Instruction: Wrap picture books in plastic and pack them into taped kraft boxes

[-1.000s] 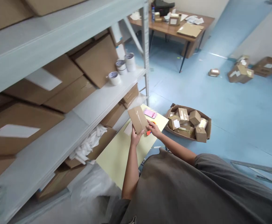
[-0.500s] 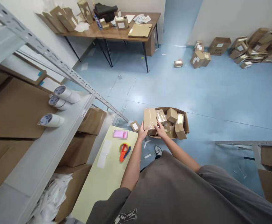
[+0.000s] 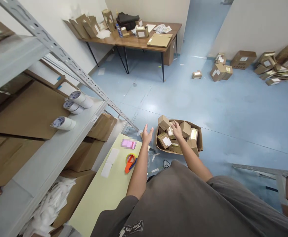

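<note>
My left hand [image 3: 147,134] hangs open in the air, fingers spread, holding nothing, just left of a shallow cardboard tray [image 3: 199,141] on the floor. The tray holds several small taped brown boxes. One small box [image 3: 163,122] lies tilted at the tray's near-left corner, between my two hands and free of both. My right hand [image 3: 176,128] is over the boxes in the tray with fingers loosely apart and nothing in it. Below my left arm is a pale yellow tabletop [image 3: 104,194] with an orange tape dispenser [image 3: 129,162] and a pink item [image 3: 128,144].
A grey metal shelf rack [image 3: 47,154] on the left carries flat cardboard and three tape rolls [image 3: 71,105]. A wooden desk [image 3: 134,38] with clutter stands at the back. More boxes lie piled on the blue floor at the far right [image 3: 269,65].
Both hands carried the taped box from the yellow table to the floor tray and let go of it. The view turned right, away from the shelves.
</note>
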